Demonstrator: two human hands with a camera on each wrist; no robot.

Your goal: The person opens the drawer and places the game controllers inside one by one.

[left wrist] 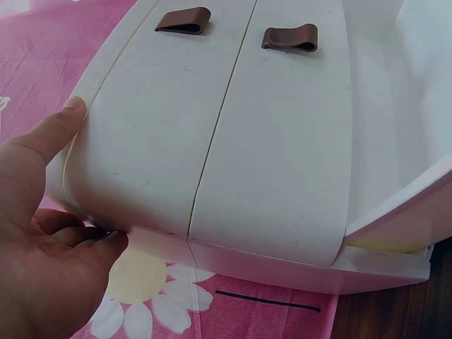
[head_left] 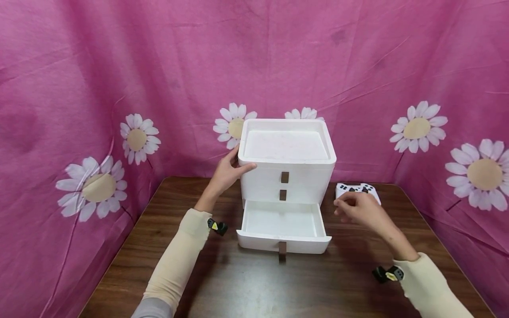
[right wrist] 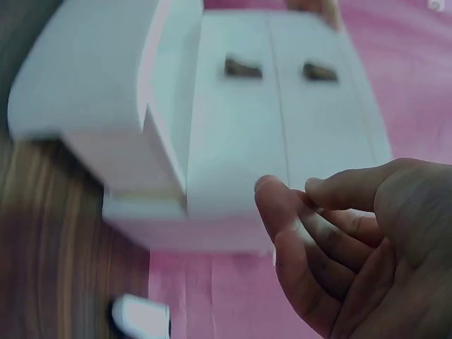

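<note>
A white drawer unit (head_left: 262,183) stands on the table, its bottom drawer (head_left: 258,243) pulled out and bare inside. The two drawers above are closed, each with a brown strap handle (left wrist: 185,21). My left hand (head_left: 226,174) holds the unit's upper left corner, thumb (left wrist: 60,127) on the front edge and fingers curled against the side. To the right of the pulled-out drawer, my right hand (head_left: 362,211) hovers with loosely curled fingers and nothing in them. Behind it lies a white game controller (head_left: 341,189), partly hidden by that hand.
The unit's top is a shallow tray with a raised rim (head_left: 288,161). Dark wood tabletop (head_left: 254,287) extends in front and to both sides. A pink cloth (head_left: 191,57) with white daisies hangs behind and at the sides.
</note>
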